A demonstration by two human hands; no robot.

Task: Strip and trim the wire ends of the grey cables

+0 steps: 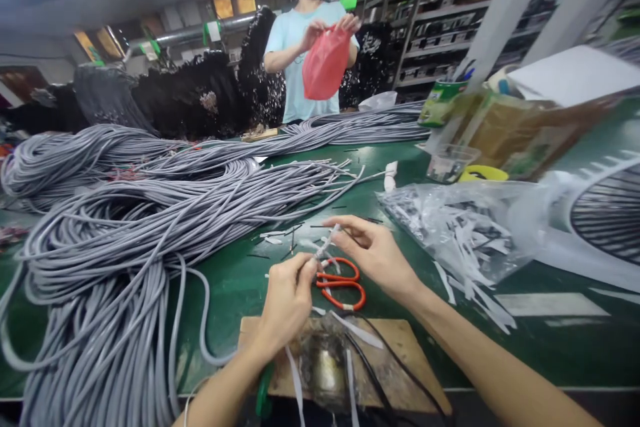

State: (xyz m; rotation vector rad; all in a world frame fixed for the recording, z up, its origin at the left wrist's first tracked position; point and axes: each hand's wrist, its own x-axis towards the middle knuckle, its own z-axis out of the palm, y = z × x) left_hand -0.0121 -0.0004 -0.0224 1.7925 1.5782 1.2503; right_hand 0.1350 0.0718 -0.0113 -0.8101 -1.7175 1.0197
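My left hand (pixel 289 293) is closed around a grey cable, its pale end (pixel 325 245) pointing up and to the right between my hands. At the tip of that end, the thumb and fingers of my right hand (pixel 376 252) pinch together; a white strip seems to be wrapped there, though it is blurred. Red-handled scissors (pixel 344 283) lie on the green table just below my hands, their blades largely hidden. White strips and short black tube pieces (pixel 293 238) are scattered beyond my left hand.
Bundles of grey cable (pixel 130 227) cover the left and back. Right stand a plastic bag of white strips (pixel 465 220), a fan (pixel 605 207) and a green can (pixel 443 103). A wooden board (pixel 410 353) lies in front. Across the table, a person (pixel 295 33) holds a red bag (pixel 326 65).
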